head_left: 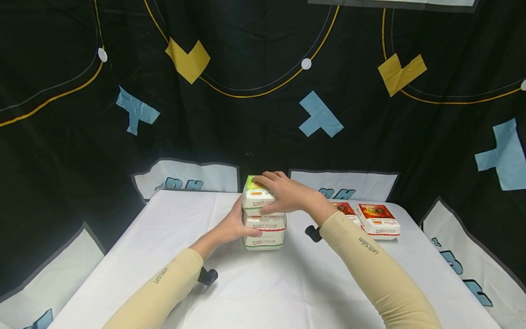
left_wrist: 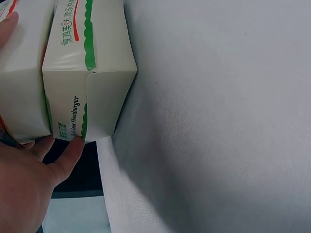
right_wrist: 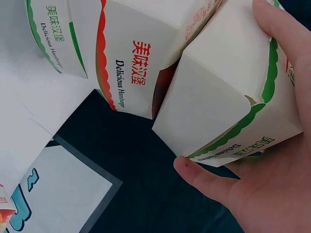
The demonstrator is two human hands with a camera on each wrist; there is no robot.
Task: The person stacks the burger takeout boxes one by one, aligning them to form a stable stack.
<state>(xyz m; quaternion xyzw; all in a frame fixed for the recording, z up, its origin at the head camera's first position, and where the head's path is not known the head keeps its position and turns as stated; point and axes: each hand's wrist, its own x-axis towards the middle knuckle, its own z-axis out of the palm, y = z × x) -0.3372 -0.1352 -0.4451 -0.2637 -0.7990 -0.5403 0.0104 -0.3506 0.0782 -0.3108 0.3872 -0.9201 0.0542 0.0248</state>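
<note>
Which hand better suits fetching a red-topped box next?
Probably the right hand, after releasing the green-topped box: red-topped boxes are on its side; the left hand grips lower boxes.

Three small white boxes are piled one above another toward the far side of a white table (head_left: 246, 292). The left hand (head_left: 233, 225) grips the pile from its left side, thumb across the front near where the middle box (head_left: 272, 222) meets the bottom box (head_left: 269, 241). The right hand (head_left: 287, 194) holds the green-lidded top box (head_left: 252, 201), fingers over its lid. Two red-topped boxes (head_left: 379, 220) sit side by side at right, partly behind the right forearm. Beige sleeves (head_left: 374, 262) cover both forearms. Behind hangs a black curtain (head_left: 246, 132) with yellow tape (head_left: 190, 63) and blue tape (head_left: 320, 114).
</note>
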